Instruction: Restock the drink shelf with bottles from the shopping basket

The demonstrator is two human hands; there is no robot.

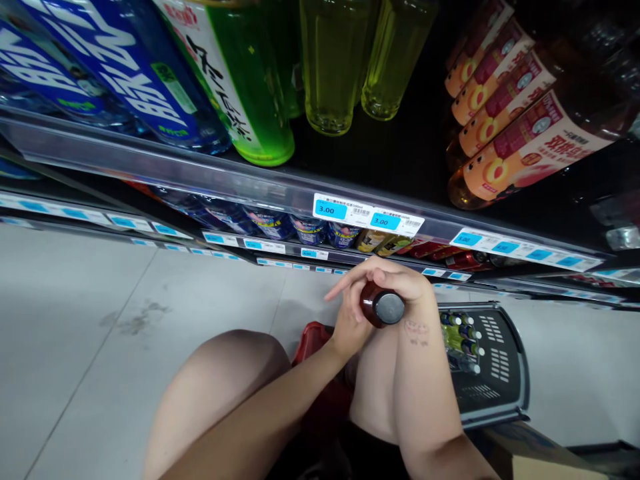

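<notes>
A dark reddish-brown bottle (369, 301) with a black cap is held in front of my knees, its cap tilted up towards me. My right hand (403, 281) bends over it from the far side, thumb against the bottle and one finger stretched out to the left. Against the bottle's left side, my left hand (353, 320) has its fingers curled; the two hands overlap, and the lower part of the bottle is hidden. Just beyond my hands runs the shelf edge with price tags (369, 215).
Blue-labelled bottles (135, 73), a green tea bottle (245, 87), yellow-green bottles (330, 67) and peach-labelled bottles (530, 150) stand on the shelf. Lower shelves hold cans (307, 230). A dark basket (493, 400) with several small bottles sits to the right on the floor (75, 353).
</notes>
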